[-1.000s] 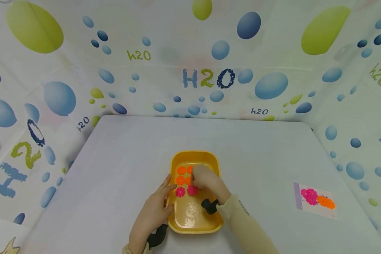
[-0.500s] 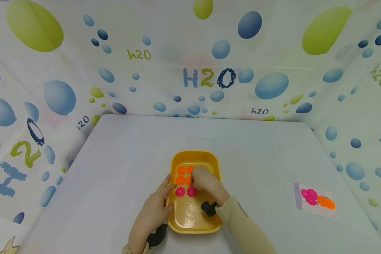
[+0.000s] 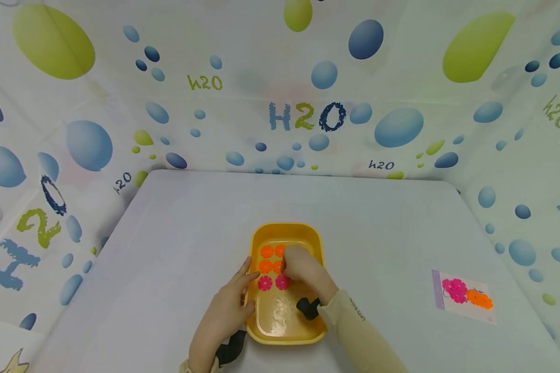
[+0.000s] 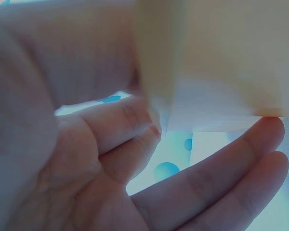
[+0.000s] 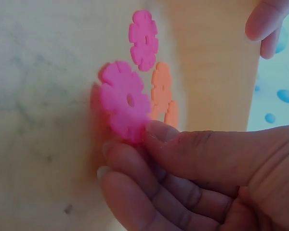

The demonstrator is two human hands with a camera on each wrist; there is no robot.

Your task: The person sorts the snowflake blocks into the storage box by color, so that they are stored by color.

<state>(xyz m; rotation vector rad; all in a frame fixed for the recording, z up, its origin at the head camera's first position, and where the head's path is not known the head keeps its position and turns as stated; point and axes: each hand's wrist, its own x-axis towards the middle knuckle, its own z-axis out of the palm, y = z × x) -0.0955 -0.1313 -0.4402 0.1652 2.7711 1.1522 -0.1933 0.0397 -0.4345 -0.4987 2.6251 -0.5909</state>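
Note:
My right hand (image 3: 305, 267) reaches into the yellow tray (image 3: 287, 339). In the right wrist view, the thumb and curled fingers (image 5: 171, 159) pinch the lower edge of a notched pink flower-shaped disc (image 5: 127, 98). A second pink disc (image 3: 265, 283) lies to its left. Orange discs (image 3: 266, 252) lie beyond them in two rows, the right ones partly covered by the hand. My left hand (image 3: 226, 305) rests against the tray's left side, fingers spread, with one fingertip over the rim. In the left wrist view, two straight fingers (image 4: 212, 173) touch the tray wall (image 4: 221, 82).
A white card (image 3: 464, 295) with a purple strip lies at the right of the white table (image 3: 378, 233), with pink and orange discs on it. A backdrop (image 3: 242, 93) with printed blue and green drops stands behind and on both sides.
The right pink disc has shifted very slightly beside my right hand. Both hands and the tray otherwise stay in place.

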